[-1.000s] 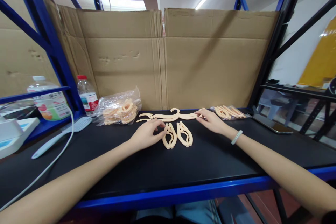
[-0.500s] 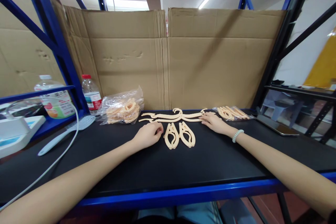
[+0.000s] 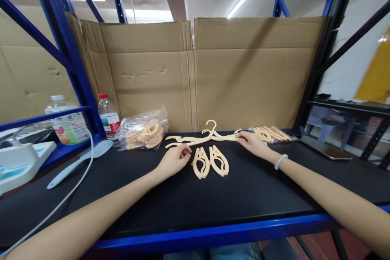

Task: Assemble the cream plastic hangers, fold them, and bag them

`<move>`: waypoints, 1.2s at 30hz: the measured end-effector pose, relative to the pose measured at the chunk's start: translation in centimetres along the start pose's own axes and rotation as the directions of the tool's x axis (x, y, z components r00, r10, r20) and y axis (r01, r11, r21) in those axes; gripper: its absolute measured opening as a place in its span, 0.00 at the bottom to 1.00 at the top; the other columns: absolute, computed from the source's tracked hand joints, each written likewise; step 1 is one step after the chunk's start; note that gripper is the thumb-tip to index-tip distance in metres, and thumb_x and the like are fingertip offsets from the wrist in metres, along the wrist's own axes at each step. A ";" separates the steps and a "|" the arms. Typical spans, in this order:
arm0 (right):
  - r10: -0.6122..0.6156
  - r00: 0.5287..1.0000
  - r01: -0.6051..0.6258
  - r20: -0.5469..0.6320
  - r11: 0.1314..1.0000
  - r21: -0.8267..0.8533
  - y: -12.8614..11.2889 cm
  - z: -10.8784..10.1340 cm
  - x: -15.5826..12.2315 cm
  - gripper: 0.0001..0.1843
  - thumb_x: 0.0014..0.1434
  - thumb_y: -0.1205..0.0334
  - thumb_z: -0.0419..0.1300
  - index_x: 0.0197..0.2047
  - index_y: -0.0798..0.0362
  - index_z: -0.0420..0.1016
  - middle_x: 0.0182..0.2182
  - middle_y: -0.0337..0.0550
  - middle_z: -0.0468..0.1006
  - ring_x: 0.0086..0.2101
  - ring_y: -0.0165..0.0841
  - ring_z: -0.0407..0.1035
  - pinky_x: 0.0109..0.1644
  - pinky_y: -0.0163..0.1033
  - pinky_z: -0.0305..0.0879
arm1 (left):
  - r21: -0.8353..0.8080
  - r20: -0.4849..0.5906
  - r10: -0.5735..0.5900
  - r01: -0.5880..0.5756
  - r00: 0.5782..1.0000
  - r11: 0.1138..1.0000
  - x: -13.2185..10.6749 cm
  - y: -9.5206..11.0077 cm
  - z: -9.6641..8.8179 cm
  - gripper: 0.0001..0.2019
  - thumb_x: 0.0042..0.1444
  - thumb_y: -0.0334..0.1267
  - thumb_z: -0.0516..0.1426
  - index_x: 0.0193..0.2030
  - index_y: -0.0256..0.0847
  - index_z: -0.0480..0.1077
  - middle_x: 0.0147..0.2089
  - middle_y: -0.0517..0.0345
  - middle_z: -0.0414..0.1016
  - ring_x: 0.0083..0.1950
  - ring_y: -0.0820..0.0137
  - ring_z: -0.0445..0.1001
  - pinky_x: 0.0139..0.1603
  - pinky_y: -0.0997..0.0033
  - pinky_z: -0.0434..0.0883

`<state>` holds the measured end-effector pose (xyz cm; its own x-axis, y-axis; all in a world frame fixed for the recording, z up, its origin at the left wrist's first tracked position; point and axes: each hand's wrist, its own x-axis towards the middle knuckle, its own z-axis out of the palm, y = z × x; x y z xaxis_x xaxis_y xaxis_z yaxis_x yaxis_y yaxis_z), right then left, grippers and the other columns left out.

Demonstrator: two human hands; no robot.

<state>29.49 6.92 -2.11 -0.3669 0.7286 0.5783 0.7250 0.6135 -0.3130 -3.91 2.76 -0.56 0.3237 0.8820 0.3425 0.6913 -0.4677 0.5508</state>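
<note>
Two cream plastic clothes hangers lie unfolded at the back of the black table; the front one has its hook tipped up over the other. My right hand pinches a hanger's right arm near its end. My left hand rests on the table with its fingers curled in, just in front of the left arm ends, and nothing shows in it. Beside its fingertips lie a folded hanger and a second folded hanger, side by side.
A clear bag of folded hangers lies back left, a flatter bag of hangers back right. A phone lies far right. On the left are a hairbrush, a white cable and a red-capped bottle. Cardboard walls the back.
My right hand has drawn a hanger's arm up, and a hook has risen and tilted. The hangers' arms now cross more. My left hand stays in place; the view has tipped slightly.
</note>
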 end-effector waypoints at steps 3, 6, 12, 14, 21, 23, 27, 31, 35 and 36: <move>0.025 0.997 -0.025 -0.072 1.000 0.001 -0.2 -0.9 0.1 0.08 0.61 0.60 0.53 0.35 0.53 0.70 0.28 0.41 0.74 0.28 0.32 0.67 0.32 0.36 0.61 | -0.161 -0.027 -0.138 0.132 0.990 0.978 0.1 0.3 -0.1 0.07 0.48 0.37 0.56 0.34 0.38 0.70 0.33 0.56 0.74 0.34 0.66 0.72 0.38 0.68 0.68; 0.044 0.990 -0.047 -0.138 0.999 -0.016 -0.8 -2.4 0.1 0.08 0.61 0.59 0.54 0.35 0.53 0.71 0.27 0.41 0.75 0.27 0.32 0.67 0.31 0.35 0.60 | -0.388 -0.003 -0.319 0.293 0.948 0.874 0.1 0.9 -0.2 0.13 0.46 0.40 0.59 0.39 0.37 0.69 0.34 0.55 0.74 0.35 0.66 0.74 0.40 0.67 0.69; -0.025 0.986 0.015 -0.166 0.998 -0.060 -3.0 -4.7 -0.2 0.09 0.61 0.59 0.53 0.34 0.53 0.72 0.26 0.41 0.75 0.26 0.31 0.66 0.30 0.35 0.61 | -0.686 0.011 -0.428 0.318 0.904 0.654 -0.4 1.9 -0.1 0.18 0.46 0.43 0.61 0.40 0.37 0.63 0.41 0.53 0.70 0.38 0.68 0.74 0.40 0.69 0.71; -0.057 0.991 0.050 -0.122 0.997 -0.056 -3.7 -4.5 -0.3 0.09 0.61 0.60 0.53 0.36 0.53 0.72 0.29 0.43 0.76 0.27 0.32 0.67 0.32 0.36 0.63 | -0.675 -0.029 -0.381 0.263 0.924 0.690 -0.5 2.0 0.1 0.20 0.45 0.42 0.62 0.43 0.38 0.62 0.41 0.54 0.69 0.35 0.71 0.74 0.37 0.71 0.71; -0.226 0.974 0.225 -0.023 0.974 -0.014 -4.7 -2.5 -0.4 0.13 0.62 0.68 0.49 0.44 0.51 0.72 0.39 0.47 0.75 0.39 0.37 0.69 0.45 0.43 0.65 | -0.460 -0.001 -0.036 0.031 0.999 0.888 -0.9 2.4 0.1 0.22 0.48 0.45 0.59 0.49 0.37 0.66 0.33 0.59 0.72 0.26 0.74 0.68 0.29 0.73 0.67; -0.240 0.970 0.237 -0.037 0.969 -0.074 -4.9 -2.4 -0.5 0.12 0.62 0.68 0.49 0.44 0.52 0.72 0.38 0.47 0.75 0.39 0.38 0.67 0.45 0.44 0.64 | -0.433 -0.034 -0.029 0.012 0.999 0.901 -0.9 2.6 0.0 0.19 0.49 0.45 0.59 0.46 0.36 0.69 0.30 0.60 0.72 0.27 0.73 0.68 0.30 0.73 0.66; -0.197 0.979 0.169 -0.042 0.916 -0.363 -5.6 -2.8 -0.7 0.09 0.63 0.64 0.52 0.41 0.52 0.74 0.33 0.48 0.76 0.38 0.42 0.65 0.41 0.44 0.60 | -0.469 -0.144 -0.121 0.040 0.982 0.882 -1.0 2.8 -0.1 0.16 0.47 0.44 0.61 0.40 0.36 0.72 0.30 0.59 0.72 0.29 0.72 0.68 0.31 0.73 0.65; -0.042 0.999 0.020 -0.027 0.834 -0.551 -6.4 -2.8 -1.0 0.10 0.64 0.63 0.51 0.41 0.52 0.74 0.33 0.49 0.77 0.31 0.38 0.68 0.32 0.38 0.56 | -0.603 -0.177 -0.213 0.066 0.961 0.795 -1.0 3.0 -0.2 0.19 0.43 0.44 0.64 0.40 0.35 0.71 0.32 0.59 0.72 0.32 0.72 0.69 0.33 0.74 0.65; -0.038 0.998 -0.001 -0.050 0.789 -0.614 -6.8 -2.0 -1.2 0.11 0.65 0.66 0.49 0.40 0.52 0.72 0.38 0.51 0.77 0.31 0.35 0.70 0.30 0.36 0.57 | -0.700 -0.168 -0.295 0.097 0.941 0.708 -1.0 3.0 -0.2 0.22 0.39 0.44 0.66 0.40 0.34 0.70 0.30 0.59 0.71 0.31 0.73 0.68 0.30 0.75 0.65; -0.066 0.996 0.017 -0.059 0.799 -0.602 -6.9 -1.8 -1.3 0.11 0.65 0.66 0.48 0.39 0.53 0.72 0.43 0.52 0.75 0.32 0.36 0.71 0.31 0.36 0.59 | -0.707 -0.168 -0.302 0.099 0.938 0.701 -1.0 3.0 -0.2 0.22 0.39 0.44 0.67 0.39 0.34 0.70 0.31 0.58 0.71 0.30 0.74 0.68 0.31 0.75 0.66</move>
<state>26.02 1.23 0.68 -0.3789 0.6670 0.6415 0.9233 0.3193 0.2133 -2.27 0.44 0.87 -0.0139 0.9589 0.2833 0.0599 -0.2820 0.9575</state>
